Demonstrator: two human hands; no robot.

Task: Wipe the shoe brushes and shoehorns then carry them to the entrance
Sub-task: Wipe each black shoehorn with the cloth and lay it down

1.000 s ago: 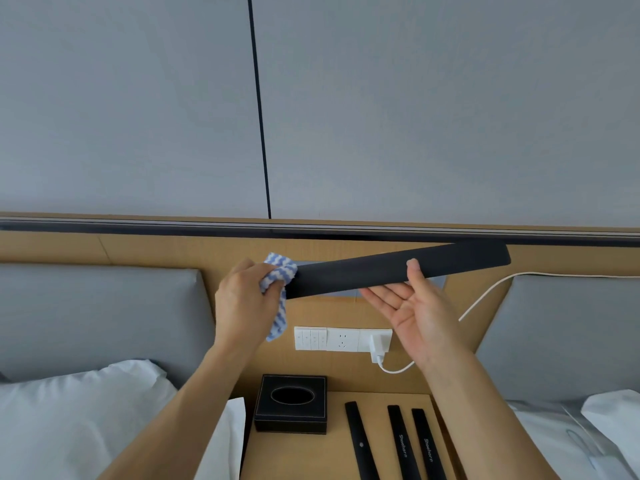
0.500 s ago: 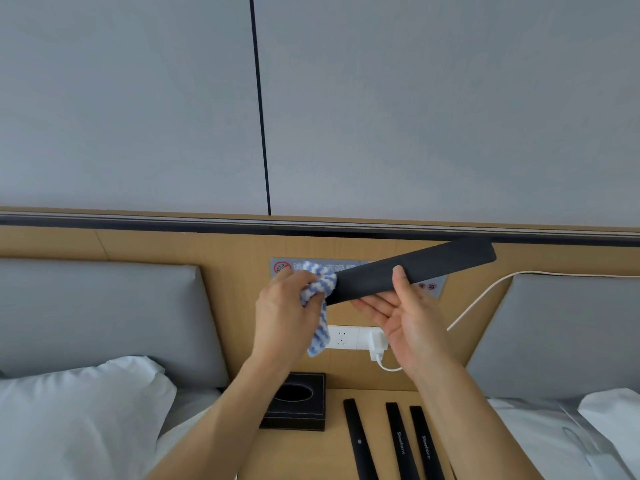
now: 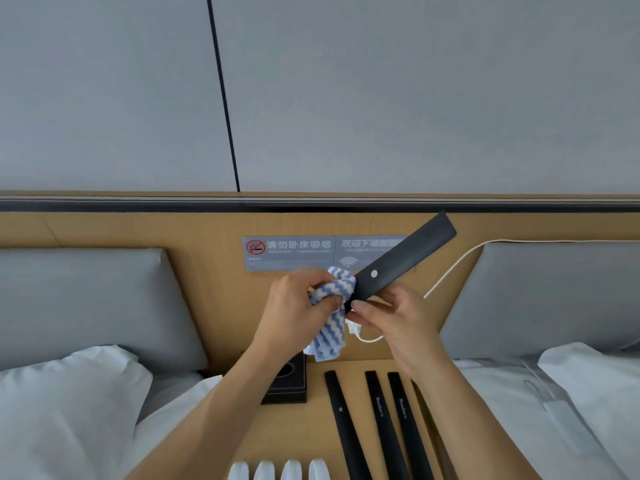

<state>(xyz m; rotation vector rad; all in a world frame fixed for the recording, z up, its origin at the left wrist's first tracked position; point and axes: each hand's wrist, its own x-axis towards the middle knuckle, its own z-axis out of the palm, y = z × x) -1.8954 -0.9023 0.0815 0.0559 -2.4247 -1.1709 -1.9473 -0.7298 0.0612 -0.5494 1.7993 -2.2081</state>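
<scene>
A long black shoehorn (image 3: 405,259) is held up in front of the headboard, slanting up to the right. My right hand (image 3: 398,320) pinches its lower end. My left hand (image 3: 298,306) grips a blue-and-white striped cloth (image 3: 334,306) bunched against that same end, with part of the cloth hanging down. Three more black shoehorns (image 3: 381,420) lie side by side on the wooden nightstand (image 3: 298,431) below. Several white objects (image 3: 277,471) show at the bottom edge; what they are I cannot tell.
A black tissue box (image 3: 289,386) stands at the nightstand's back left, partly behind my left arm. A white charger and cable (image 3: 450,271) run along the wooden headboard. Grey cushions (image 3: 86,306) and white pillows (image 3: 62,403) flank the nightstand on both sides.
The cloth slid along the shoehorn toward the end my right hand holds. The shoehorn tilted more steeply up to the right, and both hands came closer together and lower.
</scene>
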